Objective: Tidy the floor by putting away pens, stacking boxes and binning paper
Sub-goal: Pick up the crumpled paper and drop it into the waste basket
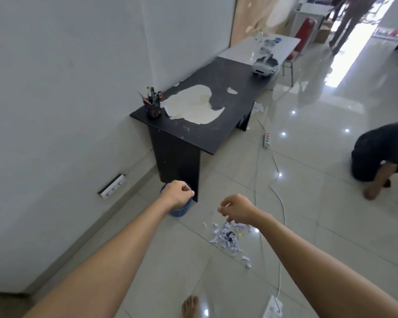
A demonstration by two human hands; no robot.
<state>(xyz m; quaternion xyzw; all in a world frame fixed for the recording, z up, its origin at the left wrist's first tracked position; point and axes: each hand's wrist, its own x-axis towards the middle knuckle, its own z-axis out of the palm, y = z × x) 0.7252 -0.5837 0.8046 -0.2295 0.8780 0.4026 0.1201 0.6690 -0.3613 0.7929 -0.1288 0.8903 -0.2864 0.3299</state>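
Note:
A small blue bin (181, 211) stands on the floor by the leg of the black table (207, 136). My left hand (177, 195) hovers right over the bin, fingers curled, with a pale paper scrap pinched at the fingertips. A heap of torn white paper scraps (228, 237) lies on the tiles to the bin's right. My right hand (236, 211) hangs just above that heap, fingers curled around a few scraps. A dark pen holder (152, 105) full of pens and scissors stands on the table's near corner. No boxes are in view.
White cables (279, 198) and a power strip (266, 140) run across the floor to the right. A wall socket strip (112, 185) sits low on the left wall. A person (381, 157) crouches at the right edge. My bare foot (190, 306) is at the bottom.

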